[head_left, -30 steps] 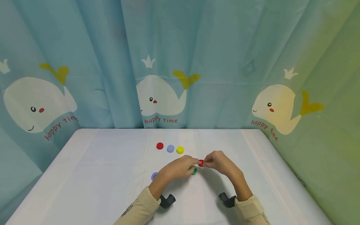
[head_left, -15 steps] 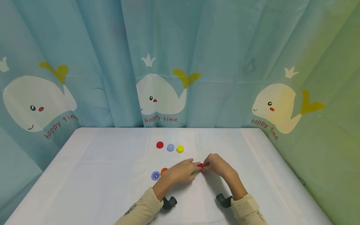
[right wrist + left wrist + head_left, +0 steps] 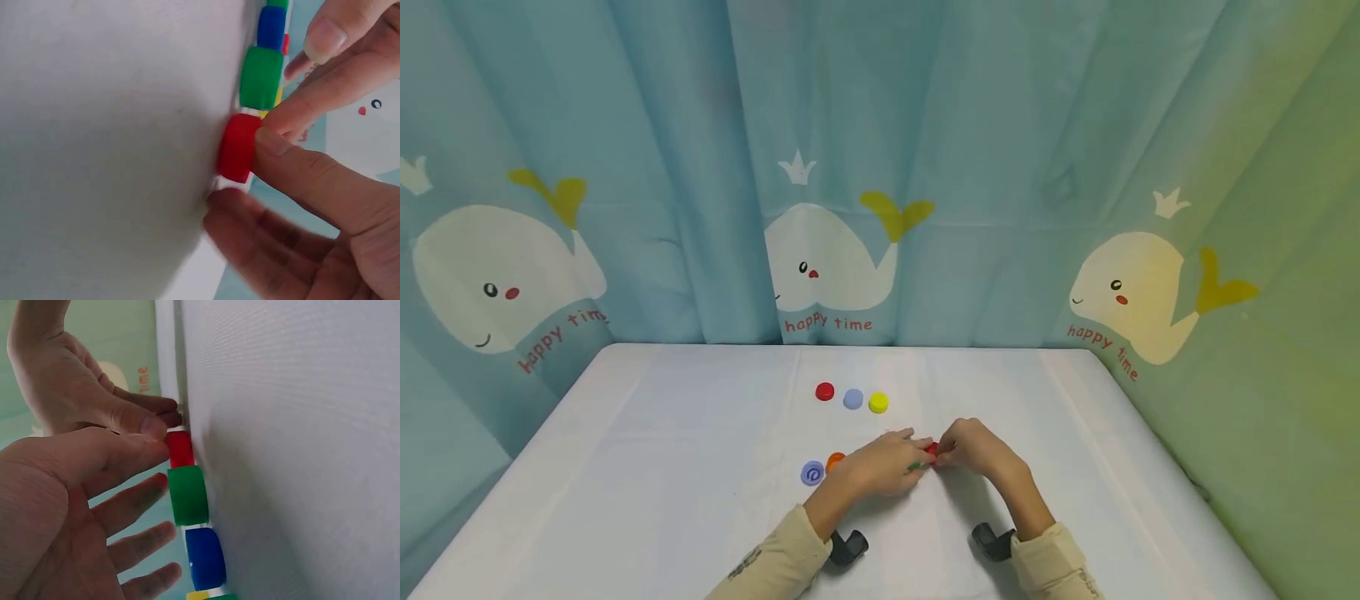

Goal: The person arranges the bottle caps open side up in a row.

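A red round disc [image 3: 239,149], bulging at the side with a white base, lies on the white table. My right hand [image 3: 973,446] has its thumb on top of this disc and its other fingers low at the disc's side. With fingers mostly straight and spread, my left hand [image 3: 880,465] reaches over from the left. Its thumb and index fingertips are at the red disc's top edge. Right beside the red disc sits a green disc [image 3: 189,497], mostly hidden under my left hand in the head view. A dark blue disc [image 3: 206,559] follows in the row.
Behind the hands lie a red disc [image 3: 825,392], a lavender disc [image 3: 853,399] and a yellow disc [image 3: 878,402]. Left of my left wrist are an orange disc [image 3: 835,461] and a lavender disc with a spiral [image 3: 812,473]. A whale-printed curtain [image 3: 1000,167] stands behind the table.
Both hands have come nearer to me, and the red disc has moved with them to beside the green one. My left hand now covers more of the green disc.
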{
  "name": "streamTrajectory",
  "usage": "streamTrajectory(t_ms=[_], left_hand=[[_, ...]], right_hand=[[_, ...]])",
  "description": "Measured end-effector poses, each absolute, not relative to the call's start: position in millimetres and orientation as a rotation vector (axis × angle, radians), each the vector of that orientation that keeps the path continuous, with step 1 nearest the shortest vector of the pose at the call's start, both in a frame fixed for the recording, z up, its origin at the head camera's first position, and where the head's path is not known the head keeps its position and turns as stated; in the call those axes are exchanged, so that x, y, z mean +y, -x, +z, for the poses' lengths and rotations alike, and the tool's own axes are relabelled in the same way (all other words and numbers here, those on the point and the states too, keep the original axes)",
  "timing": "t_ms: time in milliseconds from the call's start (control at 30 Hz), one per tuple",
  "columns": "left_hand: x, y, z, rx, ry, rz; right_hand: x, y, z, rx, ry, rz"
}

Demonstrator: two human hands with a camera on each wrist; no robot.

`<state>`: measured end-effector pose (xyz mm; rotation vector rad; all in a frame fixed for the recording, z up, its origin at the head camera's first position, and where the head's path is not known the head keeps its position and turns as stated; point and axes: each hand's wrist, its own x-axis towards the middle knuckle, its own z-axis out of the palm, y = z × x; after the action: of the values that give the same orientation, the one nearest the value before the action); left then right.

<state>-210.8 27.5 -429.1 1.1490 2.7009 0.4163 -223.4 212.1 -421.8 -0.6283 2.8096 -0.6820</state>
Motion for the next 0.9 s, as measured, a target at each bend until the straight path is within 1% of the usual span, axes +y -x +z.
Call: streamTrajectory(t_ms=[200,367,533,733,900], left_hand=[[18.5,215.9,-419.3,2.761,-1.131,0.547],[5.1,217.4,-411.3,2.822,-0.952,0.734],[-22.0,216.3,-407.4,2.886,-0.767,0.722],[-61.9,223.7,-394.1,3.008,-0.605,0.671],[-83.3,240.3,-387.8,3.008,-0.425,0.707]], right_hand=[[210.0,221.5,-413.1,2.865,0.602,-0.674],[212.6,215.7,-409.9,2.890,0.623,-0.712],[210.1,214.0,-409.1,2.893,0.703,-0.747],[194.3,231.3,-396.4,2.942,0.738,-0.658],[174.9,252.6,-387.6,2.914,0.815,-0.650]])
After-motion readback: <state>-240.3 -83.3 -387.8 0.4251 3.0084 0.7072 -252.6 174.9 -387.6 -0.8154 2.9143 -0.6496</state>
